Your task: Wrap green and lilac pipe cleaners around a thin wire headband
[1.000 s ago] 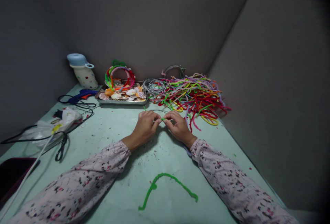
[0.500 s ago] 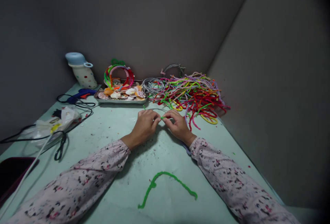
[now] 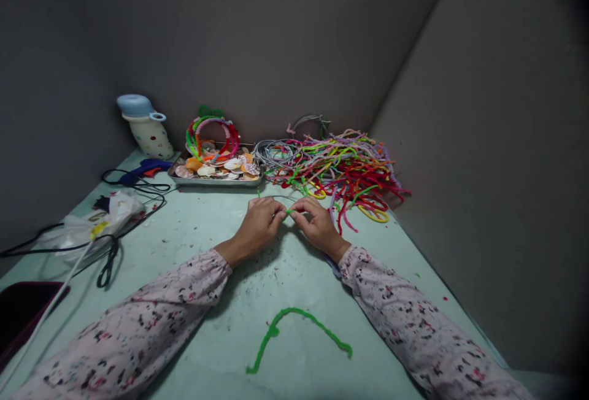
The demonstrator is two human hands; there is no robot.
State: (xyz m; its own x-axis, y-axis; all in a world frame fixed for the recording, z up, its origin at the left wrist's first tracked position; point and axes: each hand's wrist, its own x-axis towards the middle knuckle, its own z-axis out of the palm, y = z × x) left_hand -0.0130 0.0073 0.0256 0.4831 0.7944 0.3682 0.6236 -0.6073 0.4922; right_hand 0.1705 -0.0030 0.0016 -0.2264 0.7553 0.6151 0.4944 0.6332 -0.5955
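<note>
At the middle of the table, my left hand (image 3: 260, 225) and my right hand (image 3: 317, 223) meet fingertip to fingertip. Both pinch a small piece of green pipe cleaner (image 3: 288, 211) between thumb and fingers. A thin grey wire (image 3: 281, 196) arcs just behind the fingers; how it joins the green piece is hidden. Nearer the camera, between the forearms, a bent dark green pipe cleaner (image 3: 294, 310) lies on the pale green table.
Behind the hands are a metal tray (image 3: 216, 183) of shells with colourful hoops, coiled wire (image 3: 276, 153) and a heap of pipe cleaners (image 3: 350, 164). On the left are a bottle (image 3: 150, 133), a blue glue gun (image 3: 142, 170), cables and a plastic bag (image 3: 78, 231).
</note>
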